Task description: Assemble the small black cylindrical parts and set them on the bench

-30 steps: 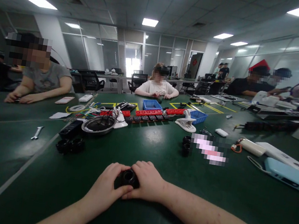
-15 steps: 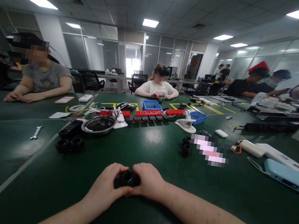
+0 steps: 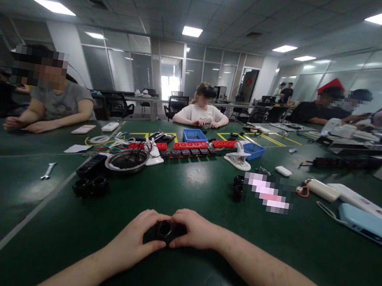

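In the head view, a black ring-ended part [image 3: 165, 229] sits low over the green table, its round opening facing up toward me. My left hand [image 3: 134, 238] pinches it from the left, thumb in front and fingers behind. From the other side, the curled thumb and fingers of my right hand [image 3: 196, 232] grip it. Its lower portion is hidden, so I cannot make out its exact kind. Similar black round parts [image 3: 90, 186] lie ahead to the left, and more black round parts [image 3: 238, 188] stand ahead to the right.
A wrench [image 3: 48, 171] lies at left. Farther ahead are a round metal dish [image 3: 126, 160], red strips [image 3: 191, 144], blue bins [image 3: 195, 136] and a white clamp stand [image 3: 238, 158]. A light-blue box [image 3: 367, 225] is at right. Several people sit around the table.
The black part and my right hand have shifted slightly right. My fingers have opened out a little around the part, showing more of it. The view has moved slightly.
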Action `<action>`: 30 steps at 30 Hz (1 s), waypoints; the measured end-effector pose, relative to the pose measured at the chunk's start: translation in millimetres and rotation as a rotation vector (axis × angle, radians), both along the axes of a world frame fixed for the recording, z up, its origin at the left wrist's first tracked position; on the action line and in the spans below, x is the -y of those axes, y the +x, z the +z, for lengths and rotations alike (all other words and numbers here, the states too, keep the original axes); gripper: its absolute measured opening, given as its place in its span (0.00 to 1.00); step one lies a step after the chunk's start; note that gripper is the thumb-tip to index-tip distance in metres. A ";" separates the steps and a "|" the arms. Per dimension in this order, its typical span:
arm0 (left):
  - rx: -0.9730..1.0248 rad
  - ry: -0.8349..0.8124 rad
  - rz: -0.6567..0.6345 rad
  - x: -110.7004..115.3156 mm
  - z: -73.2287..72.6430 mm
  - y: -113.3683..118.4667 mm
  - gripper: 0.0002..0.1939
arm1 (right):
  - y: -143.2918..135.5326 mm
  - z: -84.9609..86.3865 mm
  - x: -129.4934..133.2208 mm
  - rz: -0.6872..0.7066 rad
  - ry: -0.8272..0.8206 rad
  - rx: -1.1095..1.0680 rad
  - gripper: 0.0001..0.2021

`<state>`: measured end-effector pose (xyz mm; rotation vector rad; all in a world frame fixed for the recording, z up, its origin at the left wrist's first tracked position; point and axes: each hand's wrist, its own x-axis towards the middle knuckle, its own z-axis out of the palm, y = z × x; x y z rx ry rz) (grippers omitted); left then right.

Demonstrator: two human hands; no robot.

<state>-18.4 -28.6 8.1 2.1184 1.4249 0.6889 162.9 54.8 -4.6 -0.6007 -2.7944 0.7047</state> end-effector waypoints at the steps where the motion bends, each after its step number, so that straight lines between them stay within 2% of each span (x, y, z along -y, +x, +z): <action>1: 0.003 0.000 0.017 0.0 -1.6 0.9 0.17 | -1.8 0.5 2.2 -0.032 -0.004 0.010 0.17; 5: 0.010 0.071 0.240 -0.1 -12.6 6.9 0.17 | -12.6 0.7 19.0 -0.282 0.166 0.053 0.19; 8: -0.001 0.118 0.304 -0.2 -17.2 9.1 0.16 | -17.9 -0.7 28.0 -0.356 0.296 0.079 0.20; 11: 0.005 0.100 0.249 -0.7 -15.2 6.7 0.17 | -15.7 -1.8 26.6 -0.318 0.281 0.055 0.25; 14: 0.022 0.082 0.160 -1.4 -11.4 2.6 0.18 | -8.6 -1.9 16.7 -0.192 0.176 0.002 0.28; 18: 0.031 0.082 0.122 -1.4 -7.9 0.5 0.19 | 0.0 -1.4 0.6 -0.036 0.011 -0.003 0.18; 21: 0.011 0.058 0.094 -0.1 -5.1 2.3 0.18 | 1.5 -0.4 -3.3 -0.002 -0.079 0.002 0.14; 23: -0.005 0.041 0.112 0.9 -4.3 4.3 0.17 | -1.0 0.4 0.5 -0.041 -0.045 0.007 0.17; 27: -0.017 0.063 0.234 0.9 -7.5 7.7 0.16 | -11.3 0.0 15.9 -0.211 0.212 0.020 0.24; 30: -0.011 0.107 0.255 -0.4 -11.4 8.1 0.16 | -15.0 -2.7 21.6 -0.276 0.301 0.023 0.28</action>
